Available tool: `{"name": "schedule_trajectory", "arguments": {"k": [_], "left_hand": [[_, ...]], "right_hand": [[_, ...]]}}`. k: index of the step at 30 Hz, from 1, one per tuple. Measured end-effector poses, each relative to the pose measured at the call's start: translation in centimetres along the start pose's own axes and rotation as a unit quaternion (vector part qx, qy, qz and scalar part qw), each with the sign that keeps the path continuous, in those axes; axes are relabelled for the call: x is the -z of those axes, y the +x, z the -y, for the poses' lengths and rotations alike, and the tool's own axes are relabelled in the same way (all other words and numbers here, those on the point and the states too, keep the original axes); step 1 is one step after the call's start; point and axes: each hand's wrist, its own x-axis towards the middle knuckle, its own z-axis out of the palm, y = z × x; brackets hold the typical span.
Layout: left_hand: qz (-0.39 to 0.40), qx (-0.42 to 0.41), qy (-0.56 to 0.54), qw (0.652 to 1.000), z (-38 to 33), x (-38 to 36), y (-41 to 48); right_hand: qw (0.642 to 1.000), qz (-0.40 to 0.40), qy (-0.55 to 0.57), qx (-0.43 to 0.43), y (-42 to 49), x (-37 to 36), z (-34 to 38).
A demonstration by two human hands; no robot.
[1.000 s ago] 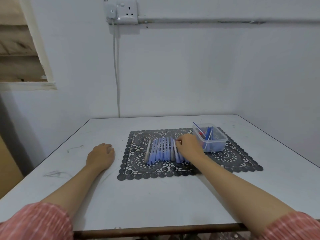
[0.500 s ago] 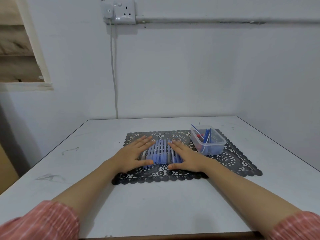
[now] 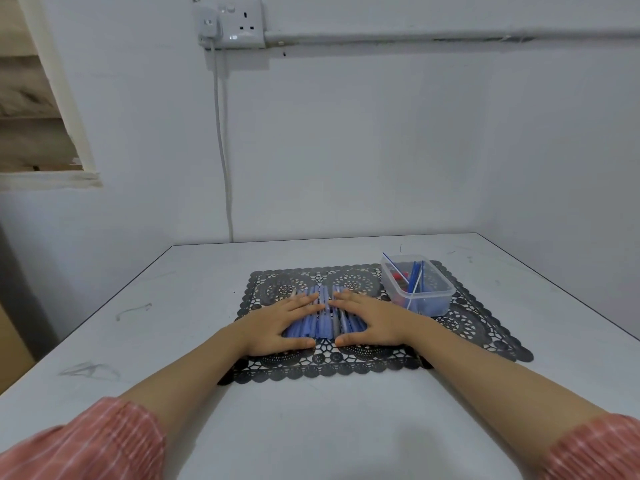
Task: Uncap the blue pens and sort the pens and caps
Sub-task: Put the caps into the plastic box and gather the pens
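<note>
Two open hands, left hand (image 3: 277, 329) and right hand (image 3: 374, 322), now press flat on the row of blue plastic pens (image 3: 323, 317) on the black lace mat (image 3: 478, 337); a second ago the left idled aside. Probably bunching them before uncapping

Place: plain domestic room, seemingly a home.
Signs: lace placemat (image 3: 478, 327) on white table (image 3: 173, 323); wall socket (image 3: 239, 22); surface conduit (image 3: 450, 34); window frame (image 3: 69, 116).

view: single wide-angle cam on the person's head
facing: forward and down, across the table (image 3: 156, 323) toward the wall (image 3: 381, 150)
closeness: pretty near, sleeves (image 3: 86, 445) at the bottom edge, left hand (image 3: 273, 327) and right hand (image 3: 375, 322) mid-frame
</note>
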Motion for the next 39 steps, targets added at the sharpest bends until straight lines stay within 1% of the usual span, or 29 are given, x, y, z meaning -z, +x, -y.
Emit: {"name": "schedule_trajectory", "arguments": {"k": [10, 14, 18, 20, 24, 27, 30, 32, 34, 37, 39], "left_hand": [[-0.015, 0.015, -0.050, 0.999, -0.8, 0.0, 0.7], [-0.032, 0.030, -0.061, 0.997, -1.4, 0.2, 1.1], [-0.027, 0.044, -0.063, 0.997, -1.4, -0.1, 1.4], [-0.009, 0.045, -0.031, 0.998, -1.2, -0.2, 1.6], [0.008, 0.036, 0.084, 0.996, -1.0, -0.1, 1.7], [0.009, 0.028, 0.106, 0.994, -0.8, 0.0, 1.7], [0.007, 0.027, 0.111, 0.993, -0.9, 0.0, 1.5], [-0.015, 0.029, 0.114, 0.993, -1.1, -0.1, 1.4], [-0.063, 0.037, 0.071, 0.995, -1.2, -0.2, 1.1], [-0.154, 0.088, -0.038, 0.983, -0.7, -0.1, 0.6], [-0.209, 0.140, -0.070, 0.965, 0.1, 0.2, 0.3]], "right_hand": [[1.000, 0.017, 0.003, 0.014, 0.5, 0.4, -0.1], [1.000, 0.013, 0.006, 0.004, 0.7, 0.4, -0.1], [1.000, 0.009, 0.010, -0.007, 1.0, 0.3, -0.2], [1.000, 0.011, 0.005, -0.009, 0.9, 0.3, -0.1], [0.999, 0.021, -0.029, -0.002, 0.8, 0.3, 0.0], [0.998, 0.029, -0.054, -0.003, 0.8, 0.2, 0.1], [0.997, 0.020, -0.071, -0.006, 0.5, 0.1, 0.2], [0.996, -0.008, -0.085, 0.000, 0.3, 0.0, 0.3], [0.995, -0.060, -0.076, 0.021, 0.0, 0.0, 1.0], [0.983, -0.171, -0.035, 0.053, -0.8, 0.6, 2.9], [0.961, -0.270, -0.032, 0.055, -1.4, 1.3, 3.7]]}}
